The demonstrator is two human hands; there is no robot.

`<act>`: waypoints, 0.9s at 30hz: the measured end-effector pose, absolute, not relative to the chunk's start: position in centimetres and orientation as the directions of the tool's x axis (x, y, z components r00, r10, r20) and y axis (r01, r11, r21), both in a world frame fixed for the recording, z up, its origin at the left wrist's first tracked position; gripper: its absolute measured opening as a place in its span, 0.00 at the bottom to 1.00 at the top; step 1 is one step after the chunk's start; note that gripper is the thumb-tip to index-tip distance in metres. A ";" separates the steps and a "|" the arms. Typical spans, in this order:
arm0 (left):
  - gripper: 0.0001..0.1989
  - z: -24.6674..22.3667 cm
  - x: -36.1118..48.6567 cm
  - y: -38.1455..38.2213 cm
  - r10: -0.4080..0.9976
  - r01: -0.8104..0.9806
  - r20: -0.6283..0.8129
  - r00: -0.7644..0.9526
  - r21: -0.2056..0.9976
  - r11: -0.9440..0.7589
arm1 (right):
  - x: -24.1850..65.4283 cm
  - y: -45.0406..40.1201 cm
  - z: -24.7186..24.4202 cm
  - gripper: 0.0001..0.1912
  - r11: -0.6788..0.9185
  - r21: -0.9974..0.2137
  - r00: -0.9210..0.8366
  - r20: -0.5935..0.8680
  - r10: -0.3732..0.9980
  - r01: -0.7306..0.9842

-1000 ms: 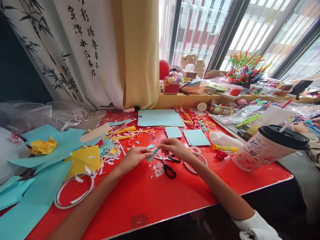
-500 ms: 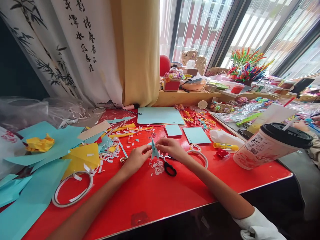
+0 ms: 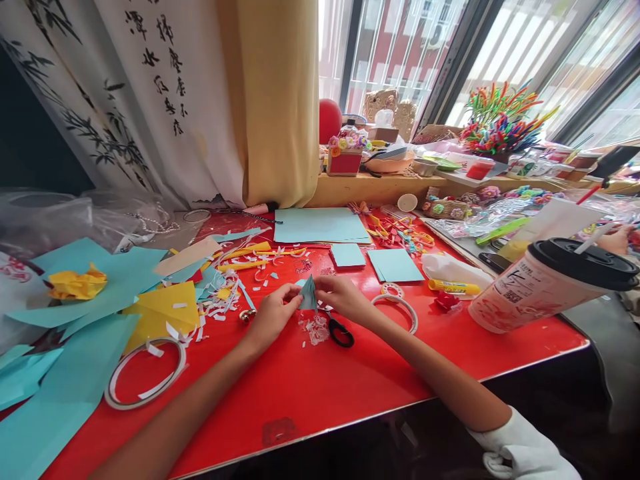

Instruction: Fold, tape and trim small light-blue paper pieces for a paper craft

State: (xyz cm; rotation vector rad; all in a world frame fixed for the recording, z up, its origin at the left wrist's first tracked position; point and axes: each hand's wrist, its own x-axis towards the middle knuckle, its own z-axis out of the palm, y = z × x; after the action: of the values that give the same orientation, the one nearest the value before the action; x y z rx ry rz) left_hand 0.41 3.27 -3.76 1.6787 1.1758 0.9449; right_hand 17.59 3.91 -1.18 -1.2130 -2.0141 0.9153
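Between my two hands is a small folded piece of light blue paper (image 3: 309,295), pointed at its top, held just above the red table (image 3: 280,393). My left hand (image 3: 273,310) pinches its left edge with thumb and fingertips. From the other side my right hand (image 3: 343,297) grips it, with the fingertips partly hidden behind the paper. Black-handled scissors (image 3: 341,333) lie under my right hand, their blades mostly covered. White paper scraps (image 3: 317,329) lie just below the folded paper. A small metal bell (image 3: 247,315) sits left of my left hand.
Blue sheets (image 3: 320,225) and cut squares (image 3: 395,266) lie at the back. Tape rolls (image 3: 183,360) flank my arms. A lidded cup (image 3: 545,287) stands at right beside a yellow glue stick (image 3: 454,287). Blue and yellow paper (image 3: 167,313) covers the left. Another person's hand (image 3: 616,239) shows far right.
The folded paper has turned and now shows a broader face between my fingers. My hands stay nearly in place, and the view has shifted slightly. Another person's hand has appeared at far right.
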 end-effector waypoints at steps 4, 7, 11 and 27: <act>0.15 -4.0 0.6 3.4 0.954 0.265 0.101 0.284 0.947 -0.180 | 17.6 4.1 -1.3 0.11 0.373 -0.824 -0.437 0.174 0.883 0.426; 0.14 -4.1 0.6 3.3 0.947 0.210 0.088 0.308 0.965 -0.158 | 17.5 4.1 -1.6 0.12 0.391 -0.819 -0.460 0.178 0.870 0.421; 0.13 -4.3 0.5 3.3 0.952 0.191 0.068 0.298 0.973 -0.129 | 17.2 4.1 -2.0 0.12 0.348 -0.862 -0.473 0.148 0.869 0.368; 0.17 -3.9 0.5 3.4 0.949 0.201 0.102 0.298 0.965 -0.168 | 17.1 4.6 -3.3 0.17 0.236 -0.947 -0.402 0.133 0.906 0.218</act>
State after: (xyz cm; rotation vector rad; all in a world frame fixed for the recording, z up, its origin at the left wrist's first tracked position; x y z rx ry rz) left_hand 0.48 3.42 -3.90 1.5997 1.0781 0.9703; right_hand 17.11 4.57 -3.28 -1.0390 -1.7840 1.2006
